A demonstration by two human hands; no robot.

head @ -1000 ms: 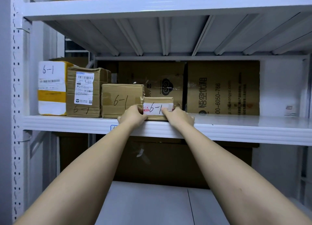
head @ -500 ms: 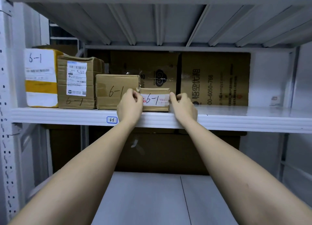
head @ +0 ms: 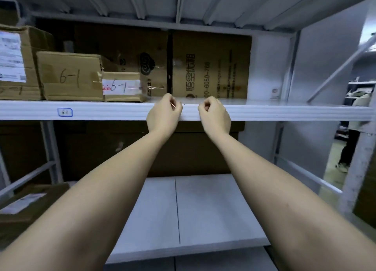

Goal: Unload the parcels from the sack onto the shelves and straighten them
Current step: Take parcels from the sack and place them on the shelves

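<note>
Head view. Shelf [head: 244,112] of white painted metal, smooth front lip, ribbed sheet-metal underside on the level above. Small "6-1" tag [head: 65,112] stuck on the lip at left.

Small parcel [head: 123,86]: squat brown cardboard box, white label with handwritten "6-1", clear tape across the front. Standing on the shelf, face square to the lip, left side touching the medium box [head: 71,76], also corrugated brown cardboard, "6-1" inked on its face. Taller labelled box [head: 18,63] further left, cut off by the frame edge. Flattened printed cartons [head: 211,65] upright along the back of the shelf. Lower shelf [head: 193,209] in two white panels with a seam between; another labelled box [head: 22,205] at its left end.

Versus half a second ago: both hands off the small parcel, now withdrawn to the right of it, in front of the shelf lip. Parcel unmoved beside the medium box. Camera shifted right and closer.

Left hand [head: 164,113]: fingers curled in, holding nothing, wrist below the lip. Right hand [head: 214,115]: likewise loosely clenched and empty, near the left hand but apart from it. Both forearms extended forward and upward, roughly parallel.
</note>
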